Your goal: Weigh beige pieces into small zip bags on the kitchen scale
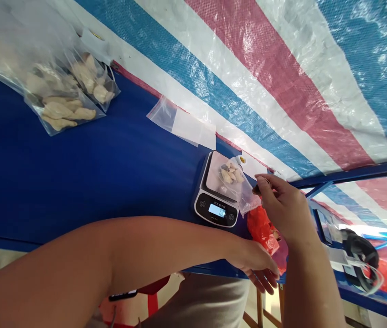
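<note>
**Clear zip bag (231,182) of pale pieces (227,175) weighed on digital kitchen scale (215,196)**

Weighing and portioning are judged to be the step in hand. The clear zip bag is laid across the scale's plate, with its lower corner hanging past the edge. The pale pieces are bunched on the plate inside the bag, and a few darker bits are mixed among them. The scale's display (217,210) is lit, but its figures are too small to be read with confidence.

The right hand (282,205) is raised just beside the bag, closed to a pinch. A small dark piece (256,189) appears to be gripped between thumb and forefinger. The left hand (258,266) is held open and loose at the edge of the blue table (77,173), near a red plastic bag (261,230), with nothing seen in its grip.

Two filled bags of similar pieces (63,100) are placed toward the far end of the table, and a flat empty zip bag (179,123) is laid between them and the scale. Beyond the table, a striped woven tarpaulin (248,91) is spread.

The next move is judged to call for the pinched piece to be placed in the bag or set aside, with the display then checked. The hanging corner should be kept on the plate for a true reading.
</note>
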### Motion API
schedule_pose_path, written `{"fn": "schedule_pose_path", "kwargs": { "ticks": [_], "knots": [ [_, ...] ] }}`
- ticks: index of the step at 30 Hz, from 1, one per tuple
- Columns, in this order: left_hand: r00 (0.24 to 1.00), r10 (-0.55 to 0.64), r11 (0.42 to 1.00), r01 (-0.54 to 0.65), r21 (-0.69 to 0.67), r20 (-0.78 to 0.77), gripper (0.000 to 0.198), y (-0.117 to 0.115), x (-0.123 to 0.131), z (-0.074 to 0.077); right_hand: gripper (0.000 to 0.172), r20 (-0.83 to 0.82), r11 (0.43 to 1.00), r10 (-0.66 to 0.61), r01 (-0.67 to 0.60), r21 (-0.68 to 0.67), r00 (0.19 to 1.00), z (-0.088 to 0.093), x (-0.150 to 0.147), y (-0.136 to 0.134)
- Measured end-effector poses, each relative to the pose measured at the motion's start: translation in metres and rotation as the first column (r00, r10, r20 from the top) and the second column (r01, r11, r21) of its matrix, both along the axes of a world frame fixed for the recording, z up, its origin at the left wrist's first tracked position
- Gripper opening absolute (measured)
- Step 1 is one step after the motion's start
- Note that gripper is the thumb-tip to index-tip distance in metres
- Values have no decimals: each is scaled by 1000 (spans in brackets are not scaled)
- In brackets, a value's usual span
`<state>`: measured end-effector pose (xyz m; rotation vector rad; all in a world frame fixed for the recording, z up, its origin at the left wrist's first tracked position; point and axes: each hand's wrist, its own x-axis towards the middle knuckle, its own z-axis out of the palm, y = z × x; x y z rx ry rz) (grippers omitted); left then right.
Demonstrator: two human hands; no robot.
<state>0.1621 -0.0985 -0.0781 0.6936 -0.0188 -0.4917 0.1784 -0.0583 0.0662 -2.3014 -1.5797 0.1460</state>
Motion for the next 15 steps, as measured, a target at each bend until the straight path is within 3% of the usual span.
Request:
{"fn": "schedule_pose_path", "kwargs": {
  "ticks": [8, 15],
  "knots": [
    [1000, -7, 1000, 8, -27, 22, 31, 1, 2, -4, 33, 64, 972, 50, -33, -235, 997, 4, -14, 30],
    [1000, 13, 1000, -14, -2, -23, 14, -3, 6, -3, 35, 45, 991, -13, 19, -130, 999, 6, -2, 18]
  ]
}}
